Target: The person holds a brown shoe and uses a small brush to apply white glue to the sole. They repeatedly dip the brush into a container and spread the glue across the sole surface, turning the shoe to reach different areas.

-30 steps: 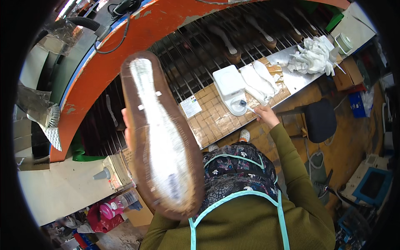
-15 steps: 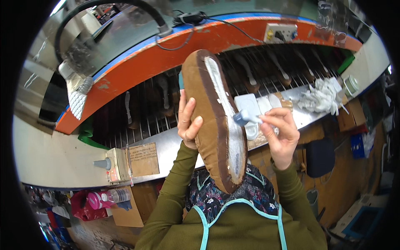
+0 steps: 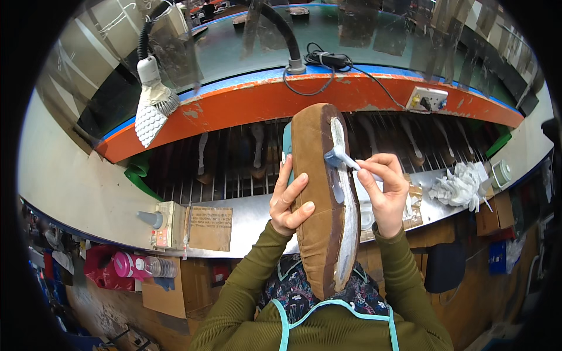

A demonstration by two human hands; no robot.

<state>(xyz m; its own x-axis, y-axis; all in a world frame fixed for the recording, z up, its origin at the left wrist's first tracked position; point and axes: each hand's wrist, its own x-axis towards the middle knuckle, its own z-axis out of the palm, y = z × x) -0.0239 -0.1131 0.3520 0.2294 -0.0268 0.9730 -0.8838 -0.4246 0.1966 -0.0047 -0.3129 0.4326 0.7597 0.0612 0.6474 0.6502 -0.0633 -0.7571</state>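
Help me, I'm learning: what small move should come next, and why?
Perhaps slide the brush along the dark-brown border of the shoe: the brush head is there, the right hand pinches the handle, and the left hand holds the shoe.

Shoe (image 3: 313, 193) blocking most of a teal thing (image 3: 287, 141) at its 11 o'clock, can't ID it! White tub (image 3: 367, 216) mostly hid btwn shoe & R hand (image 3: 387, 190); pcs (image 3: 298, 10) up at 12 too tiny to tell; sweater (image 3: 339, 327) cut off at 6.

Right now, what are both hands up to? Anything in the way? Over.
Left hand gripping brown shoe. Right hand holding brush at the sole's edge. Nothing visible blocking the brush.
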